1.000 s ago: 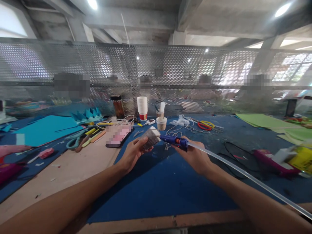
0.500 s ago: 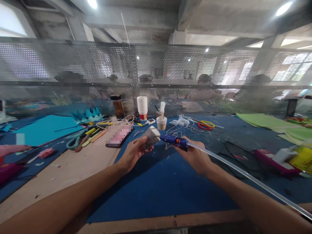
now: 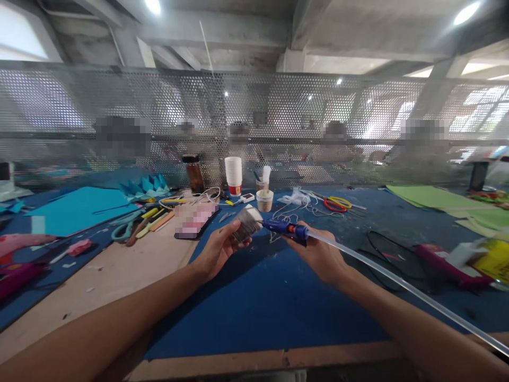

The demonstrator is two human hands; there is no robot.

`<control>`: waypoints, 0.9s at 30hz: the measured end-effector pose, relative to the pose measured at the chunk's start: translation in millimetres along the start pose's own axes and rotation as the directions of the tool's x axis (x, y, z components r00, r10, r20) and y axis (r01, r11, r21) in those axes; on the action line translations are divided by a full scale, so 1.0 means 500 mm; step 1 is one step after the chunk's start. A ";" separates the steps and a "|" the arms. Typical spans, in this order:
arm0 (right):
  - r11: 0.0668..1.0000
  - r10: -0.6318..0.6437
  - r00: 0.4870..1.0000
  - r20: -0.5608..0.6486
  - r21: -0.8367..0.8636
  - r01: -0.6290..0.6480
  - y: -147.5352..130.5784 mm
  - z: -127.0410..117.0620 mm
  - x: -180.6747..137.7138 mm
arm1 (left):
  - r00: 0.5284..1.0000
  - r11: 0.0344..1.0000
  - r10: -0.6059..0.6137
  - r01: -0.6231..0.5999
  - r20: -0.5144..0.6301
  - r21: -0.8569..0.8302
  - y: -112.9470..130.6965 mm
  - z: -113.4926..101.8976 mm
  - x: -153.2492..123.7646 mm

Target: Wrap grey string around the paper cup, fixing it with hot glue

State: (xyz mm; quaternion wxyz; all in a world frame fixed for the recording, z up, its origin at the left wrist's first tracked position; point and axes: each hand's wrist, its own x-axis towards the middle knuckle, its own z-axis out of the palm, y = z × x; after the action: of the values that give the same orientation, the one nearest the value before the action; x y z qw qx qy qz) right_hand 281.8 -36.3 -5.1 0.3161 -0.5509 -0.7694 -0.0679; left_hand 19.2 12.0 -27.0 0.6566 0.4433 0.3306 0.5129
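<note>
Left hand (image 3: 217,252) grips grey piece (image 3: 246,225), right hand (image 3: 318,254) glue gun (image 3: 284,228); cup (image 3: 261,186) holds stick (image 3: 265,172).

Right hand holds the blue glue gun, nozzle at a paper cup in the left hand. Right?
No: head view shows the left hand holding a small grey piece; the paper cups stand at the back. Right hand and blue glue gun are correct.

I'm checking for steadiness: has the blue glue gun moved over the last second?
No. The glue gun in the right hand stays just below the small paper cup, its nozzle at the grey piece held by the left hand.
</note>
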 end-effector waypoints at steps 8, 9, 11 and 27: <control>1.000 0.003 1.000 0.008 -0.005 -0.003 -0.002 -0.001 0.001 | 1.000 1.000 -0.019 0.019 0.002 0.009 0.002 -0.001 0.001; 1.000 0.002 1.000 0.009 -0.007 -0.002 -0.002 -0.002 0.001 | 1.000 1.000 -0.020 0.020 -0.001 0.009 0.003 -0.001 0.001; 1.000 -0.002 1.000 0.015 -0.005 0.002 -0.003 -0.003 0.001 | 1.000 1.000 -0.021 0.021 -0.010 0.006 0.004 0.000 0.000; 1.000 0.011 0.998 0.059 -0.023 -0.009 -0.004 -0.007 0.001 | 0.999 0.998 -0.053 0.054 0.004 -0.043 0.006 -0.003 0.003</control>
State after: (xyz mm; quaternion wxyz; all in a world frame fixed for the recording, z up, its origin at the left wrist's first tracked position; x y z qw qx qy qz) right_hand 281.2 -38.0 -1.6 0.2873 -0.5600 -0.7748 -0.0586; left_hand 17.0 13.9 -25.0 0.6800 0.4206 0.3302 0.5016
